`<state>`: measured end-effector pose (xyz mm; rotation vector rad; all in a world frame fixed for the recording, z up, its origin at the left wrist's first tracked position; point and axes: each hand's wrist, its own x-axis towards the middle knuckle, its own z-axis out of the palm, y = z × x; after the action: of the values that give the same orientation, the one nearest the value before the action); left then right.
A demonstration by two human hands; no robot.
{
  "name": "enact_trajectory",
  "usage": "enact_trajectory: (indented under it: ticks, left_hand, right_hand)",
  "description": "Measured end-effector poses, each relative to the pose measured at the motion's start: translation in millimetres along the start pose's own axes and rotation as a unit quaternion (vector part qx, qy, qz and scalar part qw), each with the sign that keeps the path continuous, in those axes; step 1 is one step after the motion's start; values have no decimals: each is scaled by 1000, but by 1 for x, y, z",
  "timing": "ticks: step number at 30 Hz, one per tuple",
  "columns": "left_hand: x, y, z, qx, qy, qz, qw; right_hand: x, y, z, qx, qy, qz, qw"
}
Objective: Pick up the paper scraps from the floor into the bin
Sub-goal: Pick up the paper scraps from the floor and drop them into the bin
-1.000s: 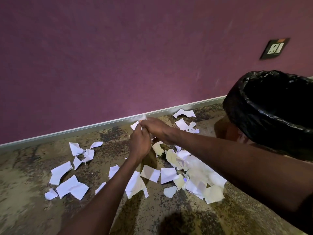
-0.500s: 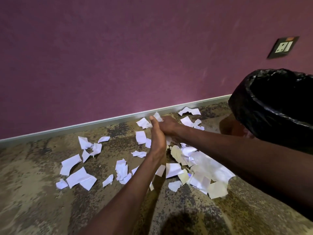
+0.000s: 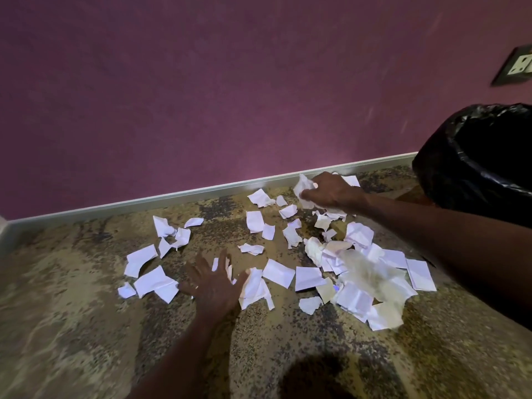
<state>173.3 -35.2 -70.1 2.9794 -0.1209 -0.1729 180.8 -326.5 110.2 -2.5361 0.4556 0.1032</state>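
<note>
**White paper litter on speckled floor: hands, scraps, bin**

White paper scraps (image 3: 278,273) lie scattered across the mottled brown floor (image 3: 72,326), from centre left to lower right of the frame; the thickest heap (image 3: 371,280) sits right of centre, just below the bin, probably because it is the nearest drop point.

Right hand (image 3: 331,191), upper right of centre: fingers curled round a crumpled wad of scraps (image 3: 305,188), raised just off the floor near the skirting board (image 3: 172,197); likely bunched so that several pieces travel together.

Left hand (image 3: 213,280), lower centre: fingers spread and straight, gripping nothing, low over loose pieces; whether it touches them cannot be told through motion blur; the flat spread suits raking scraps inward.

Bin (image 3: 449,180), right edge: lined with a black plastic bag, mouth tilted toward the viewer; contents hidden in shadow.

Wall (image 3: 201,82), upper frame: purple; socket plate (image 3: 515,67) at upper right.

Judgement: most scraps are uncollected.
</note>
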Motion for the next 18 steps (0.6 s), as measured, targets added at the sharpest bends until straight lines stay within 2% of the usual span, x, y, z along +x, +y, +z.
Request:
enact_trajectory:
  ticks: [2,5,9,11,14,18]
  left_hand:
    - [-11,-9,9,16,-2,17,1000]
    - [-13,-15,14,20,42,56,997]
    - [-5,-15,11,-62,21,36,997]
    - [0,-13,10,-124,42,35,991]
    - [8,0,-1,-216,88,11,972]
    - [6,54,-52,-368,138,-22,919]
  right_hand:
    - [-3,-1,3,-10,-16,-1,1000]
    - [-9,-4,3,-26,-39,-18,999]
    - [-11,-8,5,-36,-56,-31,997]
    - [-10,-9,7,-36,-64,-34,997]
    - [-8,-8,14,-4,-70,-22,997]
    - [-8,-20,24,83,-61,12,995]
